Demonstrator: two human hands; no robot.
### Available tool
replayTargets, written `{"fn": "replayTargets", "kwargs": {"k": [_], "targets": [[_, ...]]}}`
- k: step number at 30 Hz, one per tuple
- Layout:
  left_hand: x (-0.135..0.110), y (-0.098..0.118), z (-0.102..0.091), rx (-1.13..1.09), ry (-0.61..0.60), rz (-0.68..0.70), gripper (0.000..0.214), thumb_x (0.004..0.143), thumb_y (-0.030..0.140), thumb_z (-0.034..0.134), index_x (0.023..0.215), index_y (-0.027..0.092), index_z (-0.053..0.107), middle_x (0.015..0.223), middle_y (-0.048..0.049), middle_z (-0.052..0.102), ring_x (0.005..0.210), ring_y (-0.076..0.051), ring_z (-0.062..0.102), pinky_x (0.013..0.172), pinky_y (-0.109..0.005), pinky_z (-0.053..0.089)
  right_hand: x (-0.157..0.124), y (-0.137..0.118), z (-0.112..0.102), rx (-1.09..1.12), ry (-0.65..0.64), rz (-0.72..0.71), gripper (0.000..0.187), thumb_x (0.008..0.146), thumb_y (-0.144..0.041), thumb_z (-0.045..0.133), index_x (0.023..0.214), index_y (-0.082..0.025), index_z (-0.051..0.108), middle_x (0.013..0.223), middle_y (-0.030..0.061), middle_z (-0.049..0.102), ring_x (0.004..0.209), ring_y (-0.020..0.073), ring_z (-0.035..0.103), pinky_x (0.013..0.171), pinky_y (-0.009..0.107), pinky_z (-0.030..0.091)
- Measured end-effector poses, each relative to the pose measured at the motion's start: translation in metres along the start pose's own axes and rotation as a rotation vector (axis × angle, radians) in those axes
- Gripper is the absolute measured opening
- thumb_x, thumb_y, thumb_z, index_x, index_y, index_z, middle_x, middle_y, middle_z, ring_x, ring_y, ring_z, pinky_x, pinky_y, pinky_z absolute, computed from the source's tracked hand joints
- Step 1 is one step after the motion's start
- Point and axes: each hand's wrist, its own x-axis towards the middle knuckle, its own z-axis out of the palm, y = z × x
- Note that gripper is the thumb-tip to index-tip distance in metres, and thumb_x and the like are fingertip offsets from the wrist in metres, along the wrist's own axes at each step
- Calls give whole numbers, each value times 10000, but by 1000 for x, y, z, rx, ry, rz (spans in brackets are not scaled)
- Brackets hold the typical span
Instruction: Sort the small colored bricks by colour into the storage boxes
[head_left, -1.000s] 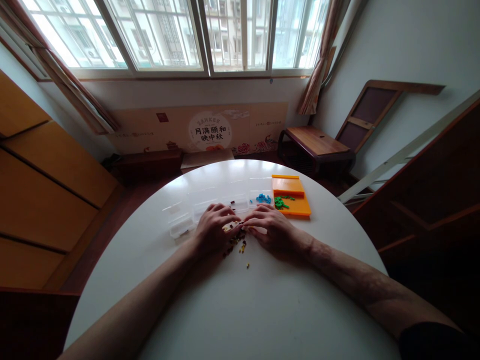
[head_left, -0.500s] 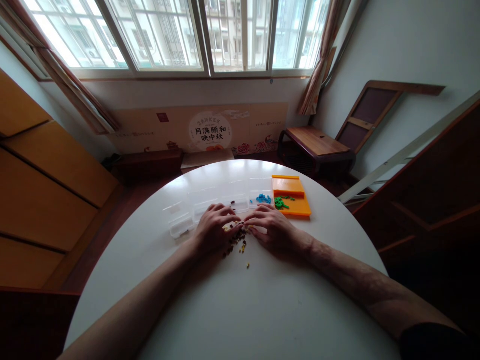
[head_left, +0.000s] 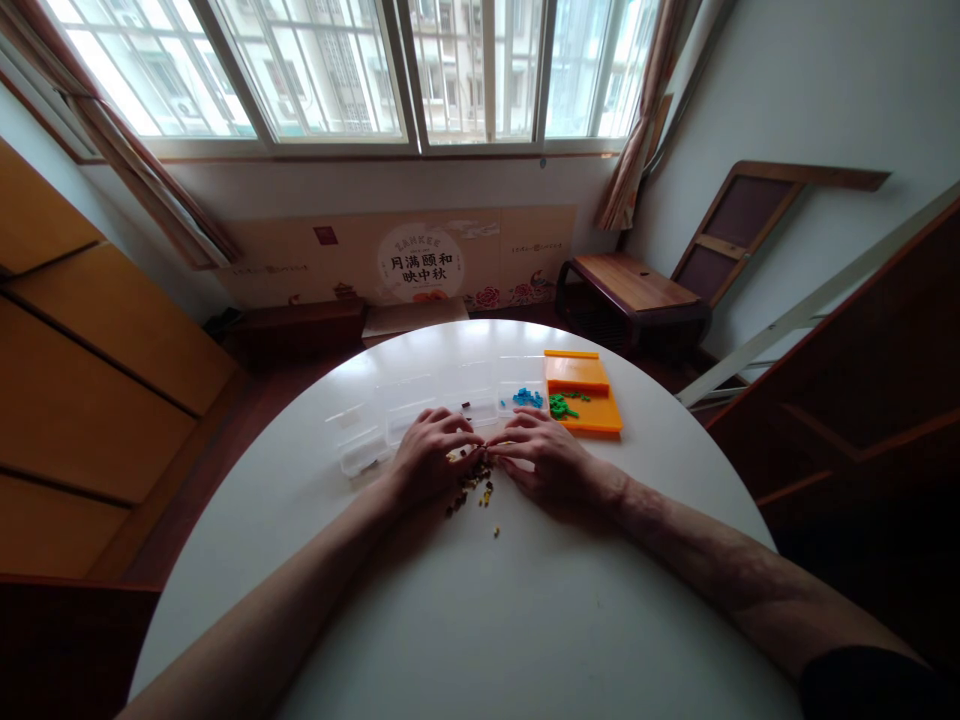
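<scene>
My left hand and my right hand meet fingertip to fingertip over a loose heap of small brown and yellow bricks on the white table. Both hands have curled fingers, with thumb and forefinger pinched close together. A tiny dark brown piece shows between the fingertips of the two hands; how each hand grips it is too small to tell. A few yellow bricks lie just below the fingers, and a single one sits apart, nearer to me. Part of the heap is hidden behind my left hand.
Behind my hands stands a row of clear plastic boxes with raised lids; one holds blue bricks. An orange tray with green pieces is beside it. The round table has a wooden chair beyond it.
My fingertips have shifted very slightly at the meeting point, the right ones straightening a little towards the left. The boxes, tray and heap stay where they were.
</scene>
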Motion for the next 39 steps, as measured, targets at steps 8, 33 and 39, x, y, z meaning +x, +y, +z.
{"fn": "replayTargets", "kwargs": {"k": [8,33,39], "targets": [[2,1,0,-14,-33,-15,118,1014,335,754,936,301,836,1003,-7,820,947,-217,681,901,-394,484,0,0,-1,6,-18,-3,299,1009,-180,711,1266,-311,789,1228,10,840,1108,228,757,1178,491,502],[-1,0,-4,198,247,-262,185,1093,321,657,1108,267,833,1026,-45,814,890,-231,689,852,-400,458,4,-5,-4,34,-37,5,156,1022,-205,708,1110,-298,797,1222,-7,841,1097,199,760,1150,452,511],[0,5,-6,137,262,-296,152,1069,310,677,1064,258,820,1022,-41,805,931,-229,709,899,-414,471,3,-4,-2,16,-38,-10,212,1032,-216,694,1191,-308,799,1245,6,837,1128,212,759,1168,468,503]]}}
